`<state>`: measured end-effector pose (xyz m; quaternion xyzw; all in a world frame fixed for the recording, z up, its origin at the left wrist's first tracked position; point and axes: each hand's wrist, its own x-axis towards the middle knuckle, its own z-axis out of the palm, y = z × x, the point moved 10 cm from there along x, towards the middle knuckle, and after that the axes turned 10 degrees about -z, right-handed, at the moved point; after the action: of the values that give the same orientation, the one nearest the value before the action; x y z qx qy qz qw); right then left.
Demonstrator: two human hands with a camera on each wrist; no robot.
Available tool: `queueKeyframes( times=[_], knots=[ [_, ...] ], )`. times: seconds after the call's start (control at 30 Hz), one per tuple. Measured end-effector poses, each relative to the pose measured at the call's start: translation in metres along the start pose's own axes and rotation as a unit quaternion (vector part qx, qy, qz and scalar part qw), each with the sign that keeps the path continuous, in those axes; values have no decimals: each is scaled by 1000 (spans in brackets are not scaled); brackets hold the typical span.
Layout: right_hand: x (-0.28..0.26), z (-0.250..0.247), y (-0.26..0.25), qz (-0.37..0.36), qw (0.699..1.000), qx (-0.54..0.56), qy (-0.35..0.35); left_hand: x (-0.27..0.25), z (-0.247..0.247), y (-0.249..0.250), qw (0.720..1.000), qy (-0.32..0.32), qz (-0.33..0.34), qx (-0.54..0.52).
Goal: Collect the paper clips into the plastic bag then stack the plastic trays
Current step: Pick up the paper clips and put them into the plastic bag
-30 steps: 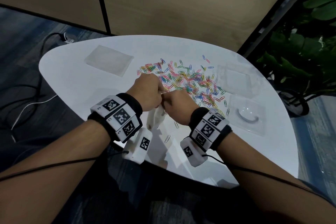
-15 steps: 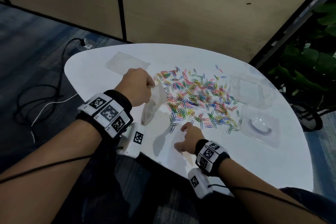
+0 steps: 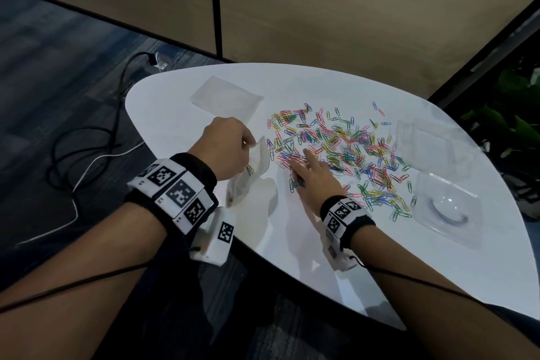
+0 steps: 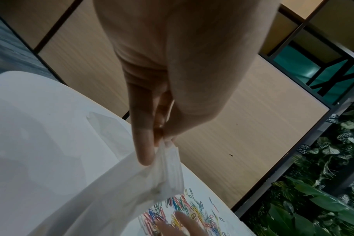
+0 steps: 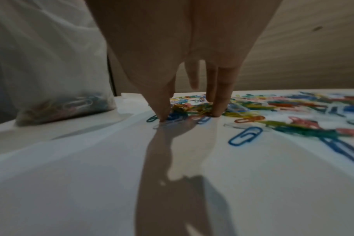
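Plastic bag (image 3: 251, 172) pinched, left hand (image 3: 226, 152) | clips inside (blurred)

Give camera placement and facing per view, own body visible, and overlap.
Head: above, facing down at table; both forearms, left hand, right hand.
Left wrist: along left hand pinching plastic bag.
Right wrist: low over table, right hand fingertips on paper clips.
Shared: all three show bag and clips.
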<state>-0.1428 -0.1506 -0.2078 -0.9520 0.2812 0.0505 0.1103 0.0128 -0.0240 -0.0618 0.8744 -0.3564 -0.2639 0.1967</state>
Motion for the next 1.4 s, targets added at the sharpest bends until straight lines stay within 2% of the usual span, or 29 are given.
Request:
queueKeyframes(
  times=[0.1, 0.17, 0.23, 0.33, 0.4, 0.47, 0.57, 0.63, 0.7, 0.73, 0.8, 0.93, 1.07, 1.2, 1.3, 1.33, 1.4],
  knots=[
    [8, 4, -11, -57, 998, -28, 9, 1, 3, 3, 1000, -5, 5, 5],
    [8, -1, -7, -45, 998, -31, 23, 1, 6, 6, 1000, -9, 9, 11],
    [5, -9, 6, -9, 1000, 2, 26, 2, 10, 8, 1000, -16, 10, 8],
    [-9, -34, 44, 110, 980, 156, 53, 1, 14, 12, 1000, -20, 10, 4],
    [-20, -49, 67, 174, 945, 260, 93, 0, 17, 16, 1000, -24, 12, 4],
    [-31, -63, 74, 207, 891, 381, 132, -1, 20, 20, 999, -32, 13, 1],
    [-38, -83, 51, 183, 779, 574, 172, -3, 27, 28, 999, -40, 15, -2],
    [-39, -93, 27, 160, 718, 655, 173, -4, 33, 33, 999, -48, 15, -1],
    [-40, -94, 2, 149, 681, 701, 151, -6, 40, 40, 998, -51, 21, 1],
    [-39, -90, -8, 149, 675, 709, 140, -7, 43, 43, 998, -51, 25, 0],
    [-38, -83, -24, 149, 687, 700, 130, -8, 48, 47, 998, -53, 27, -2],
    [-35, -76, -28, 131, 779, 598, 133, -2, 47, 46, 999, -39, 10, -36],
    [-32, -75, -25, 119, 835, 519, 141, 0, 45, 46, 998, -29, 9, -56],
    [-26, -91, -43, 36, 924, 353, 144, -1, 50, 50, 998, -48, 30, -38],
    [-21, -86, -60, -13, 944, 317, 88, 1, 48, 49, 998, -46, 34, -22],
    [-20, -90, -63, -25, 942, 322, 88, 3, 46, 47, 998, -40, 32, -20],
    [-21, -106, -55, -22, 921, 366, 133, 7, 38, 42, 999, -21, 22, -25]
  ],
)
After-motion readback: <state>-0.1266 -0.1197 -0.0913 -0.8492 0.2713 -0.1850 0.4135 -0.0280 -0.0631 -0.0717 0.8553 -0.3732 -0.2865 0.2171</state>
